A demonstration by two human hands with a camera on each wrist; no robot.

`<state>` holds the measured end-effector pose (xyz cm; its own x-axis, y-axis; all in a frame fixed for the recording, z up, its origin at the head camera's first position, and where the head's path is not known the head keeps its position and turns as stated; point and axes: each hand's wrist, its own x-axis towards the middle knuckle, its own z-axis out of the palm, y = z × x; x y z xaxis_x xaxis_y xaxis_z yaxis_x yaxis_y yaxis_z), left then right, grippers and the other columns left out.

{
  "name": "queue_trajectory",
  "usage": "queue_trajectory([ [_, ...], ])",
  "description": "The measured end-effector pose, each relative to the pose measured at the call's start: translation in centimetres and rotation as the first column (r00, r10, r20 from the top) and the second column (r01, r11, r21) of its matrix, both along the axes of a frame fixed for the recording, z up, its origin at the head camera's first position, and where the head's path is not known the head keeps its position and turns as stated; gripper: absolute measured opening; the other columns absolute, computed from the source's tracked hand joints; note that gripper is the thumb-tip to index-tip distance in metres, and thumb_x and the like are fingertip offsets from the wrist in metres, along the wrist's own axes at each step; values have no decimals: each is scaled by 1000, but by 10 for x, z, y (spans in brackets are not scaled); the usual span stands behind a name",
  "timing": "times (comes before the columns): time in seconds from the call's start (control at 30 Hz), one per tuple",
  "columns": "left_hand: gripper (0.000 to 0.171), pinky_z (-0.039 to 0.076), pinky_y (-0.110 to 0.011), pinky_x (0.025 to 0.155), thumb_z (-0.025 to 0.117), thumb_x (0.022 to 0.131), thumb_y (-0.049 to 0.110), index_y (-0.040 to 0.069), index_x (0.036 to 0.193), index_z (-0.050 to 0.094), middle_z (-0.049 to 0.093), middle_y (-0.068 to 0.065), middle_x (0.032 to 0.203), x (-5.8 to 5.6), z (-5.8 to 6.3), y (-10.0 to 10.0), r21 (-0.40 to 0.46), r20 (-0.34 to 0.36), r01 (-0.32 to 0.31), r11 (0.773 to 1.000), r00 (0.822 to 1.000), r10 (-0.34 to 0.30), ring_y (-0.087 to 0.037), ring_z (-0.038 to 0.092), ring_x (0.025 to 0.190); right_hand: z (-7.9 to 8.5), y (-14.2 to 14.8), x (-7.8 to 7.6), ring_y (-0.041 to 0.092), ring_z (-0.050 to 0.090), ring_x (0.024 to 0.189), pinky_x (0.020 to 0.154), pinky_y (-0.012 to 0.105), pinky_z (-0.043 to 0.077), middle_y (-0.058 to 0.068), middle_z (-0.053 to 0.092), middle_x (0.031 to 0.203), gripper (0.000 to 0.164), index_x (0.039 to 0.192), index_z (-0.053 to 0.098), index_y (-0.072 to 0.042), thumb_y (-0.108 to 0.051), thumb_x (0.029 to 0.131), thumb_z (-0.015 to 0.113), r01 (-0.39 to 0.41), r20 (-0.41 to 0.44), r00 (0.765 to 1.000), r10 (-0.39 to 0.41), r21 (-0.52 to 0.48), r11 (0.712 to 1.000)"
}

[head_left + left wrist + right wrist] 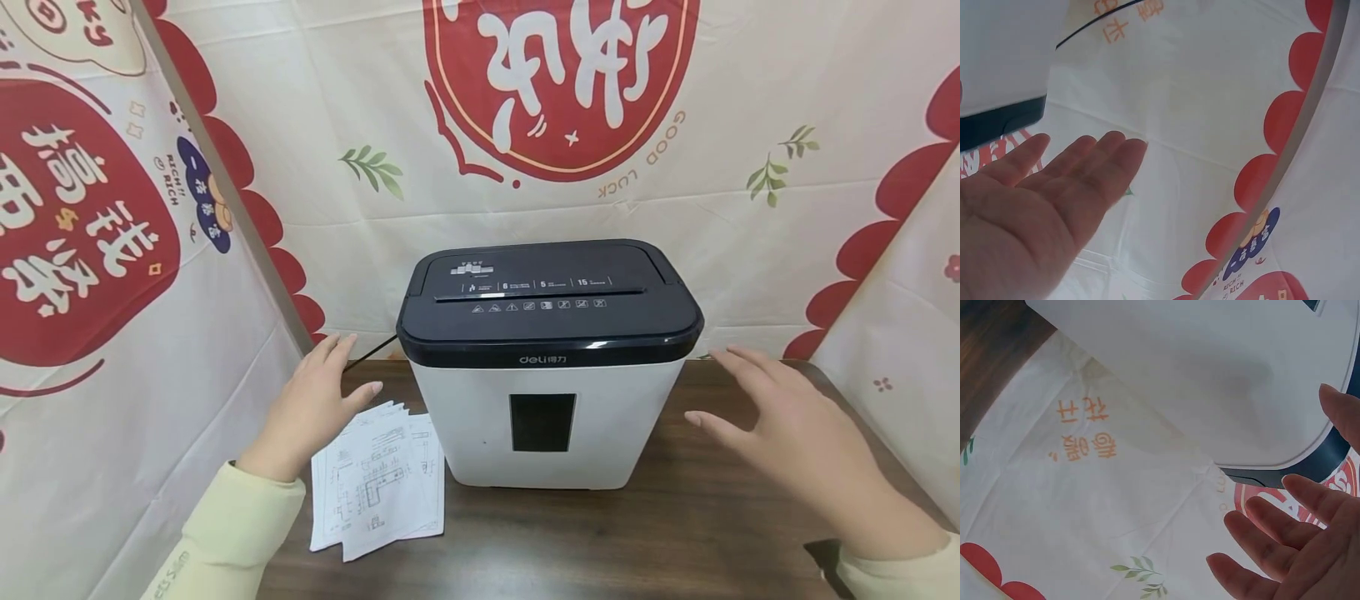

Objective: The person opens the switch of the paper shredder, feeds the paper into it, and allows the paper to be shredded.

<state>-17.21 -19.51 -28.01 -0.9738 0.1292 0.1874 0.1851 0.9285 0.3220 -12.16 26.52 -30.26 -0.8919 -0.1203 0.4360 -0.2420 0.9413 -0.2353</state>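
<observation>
A paper shredder (480, 425) with a white bin and a black top stands upright on the brown table. Its feed slot runs across the shredder head (547, 321), and a dark window sits in the bin's front. To its left, my left hand (311, 408) hovers over a stack of printed papers (382, 500), palm toward the shredder, holding nothing. On the other side my right hand (795, 442) is raised beside the bin with fingers spread and nothing in them. Both wrist views show the left palm (1029, 219) and right fingers (1291, 537) apart from the shredder.
A black cord (371, 353) leaves the shredder's left side toward the back. Printed cloth (300, 125) with red scalloped edges hangs behind and on both sides. Wooden tabletop (570, 542) shows in front. A dark object (825, 560) lies by the right sleeve.
</observation>
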Motion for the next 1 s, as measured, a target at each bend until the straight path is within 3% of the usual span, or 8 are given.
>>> queue_trajectory([
  [0.37,65,27,-60,108,61,93,28,-2,145,36,33,-26,149,-15,38,8,49,4,37,998,999,-37,-45,32,135,21,-4,-7,48,43,117,88,65,35,26,50,132,78,131,53,2,-36,71,84,-28,-44,999,28,-9,1000],
  [0.63,64,27,-57,110,59,95,30,0,147,35,35,-24,149,-28,64,12,51,46,50,997,998,-52,-41,32,138,38,-5,-14,48,41,118,98,64,31,27,50,130,74,128,53,5,-26,69,85,-87,-93,992,83,-43,995],
  [0.8,65,26,-56,110,57,96,33,1,148,33,35,-23,149,-36,76,14,61,95,69,996,993,-74,-40,30,138,47,-6,-15,47,42,116,91,63,34,25,51,128,72,127,55,2,-29,69,86,-78,-57,995,77,-12,997],
  [1.0,65,27,-57,110,55,97,34,3,148,32,35,-21,150,-50,88,18,71,150,91,993,983,-101,-40,31,138,58,-9,-19,42,45,116,90,60,37,20,52,128,71,127,57,-3,-29,68,86,-124,-19,992,124,32,992],
])
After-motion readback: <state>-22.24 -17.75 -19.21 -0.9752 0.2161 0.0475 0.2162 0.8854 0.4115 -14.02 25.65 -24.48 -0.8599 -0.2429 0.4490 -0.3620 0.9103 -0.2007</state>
